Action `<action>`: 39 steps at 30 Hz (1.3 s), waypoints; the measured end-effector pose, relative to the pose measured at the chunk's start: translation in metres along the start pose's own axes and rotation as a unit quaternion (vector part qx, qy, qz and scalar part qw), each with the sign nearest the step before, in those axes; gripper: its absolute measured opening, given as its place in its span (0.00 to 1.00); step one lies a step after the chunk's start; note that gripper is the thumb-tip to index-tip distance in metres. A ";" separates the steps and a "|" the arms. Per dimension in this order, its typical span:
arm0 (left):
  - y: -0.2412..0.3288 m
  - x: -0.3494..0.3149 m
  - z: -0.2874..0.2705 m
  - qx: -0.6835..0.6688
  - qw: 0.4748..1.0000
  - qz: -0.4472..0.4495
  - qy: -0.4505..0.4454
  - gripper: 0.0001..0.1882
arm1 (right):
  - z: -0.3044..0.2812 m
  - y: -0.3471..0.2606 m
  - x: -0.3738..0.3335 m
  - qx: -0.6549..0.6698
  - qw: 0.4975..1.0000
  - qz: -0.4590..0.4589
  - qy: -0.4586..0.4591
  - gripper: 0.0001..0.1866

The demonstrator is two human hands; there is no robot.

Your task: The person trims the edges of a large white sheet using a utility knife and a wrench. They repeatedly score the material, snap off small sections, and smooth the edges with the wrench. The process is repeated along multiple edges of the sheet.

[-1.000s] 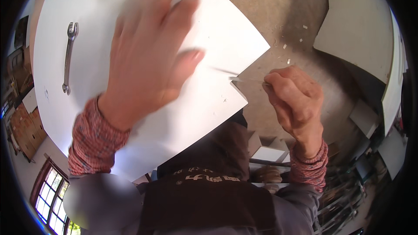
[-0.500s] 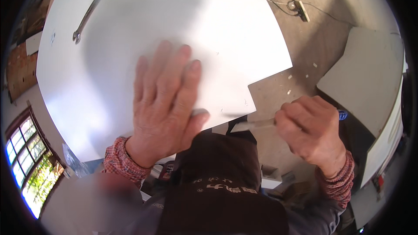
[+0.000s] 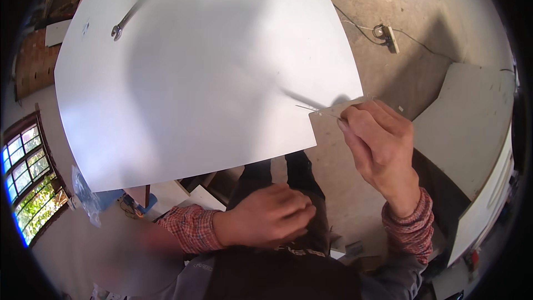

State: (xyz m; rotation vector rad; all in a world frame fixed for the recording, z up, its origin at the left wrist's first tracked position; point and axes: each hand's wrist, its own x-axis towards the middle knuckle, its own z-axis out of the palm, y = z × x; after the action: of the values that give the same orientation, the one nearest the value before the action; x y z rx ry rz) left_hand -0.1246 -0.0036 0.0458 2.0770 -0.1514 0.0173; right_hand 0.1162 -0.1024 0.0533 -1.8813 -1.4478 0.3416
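A large white panel lies in front of me, with a notch cut into its near right corner. My right hand grips a thin-bladed knife, seen almost edge-on, whose blade reaches over the notch's edge. The knife's handle is hidden in my fist. Close to my body, short of the panel's near edge, my left hand is loosely curled, and nothing shows in its fingers. A double-ended wrench rests on the far left of the panel.
On the floor at the far right sits a power strip with cables. Grey boards stand to the right. A clear plastic bag hangs by the panel's near left corner, and a barred window is at the left.
My left hand has come off the panel, drawn back toward my body and curled. My right hand has moved farther away, bringing the knife to the notch. The view has shifted a little.
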 end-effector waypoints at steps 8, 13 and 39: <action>-0.018 -0.011 -0.003 -0.255 0.939 -0.222 0.062 0.21 | 0.031 0.015 -0.004 0.100 0.995 -0.014 0.024 0.05; -0.023 -0.009 -0.001 -0.545 0.779 -0.236 0.201 0.20 | 0.040 0.021 -0.007 0.111 0.993 -0.017 0.040 0.05; -0.046 -0.004 0.011 -0.579 0.761 -0.191 0.220 0.28 | -0.003 0.005 -0.001 -0.180 0.972 -0.148 -0.033 0.13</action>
State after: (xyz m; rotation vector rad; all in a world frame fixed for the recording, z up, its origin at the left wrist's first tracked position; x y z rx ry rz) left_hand -0.1242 0.0092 -0.0003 0.7725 0.4633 0.1280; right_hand 0.1212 -0.1051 0.0516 -1.9003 -1.9083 -0.0063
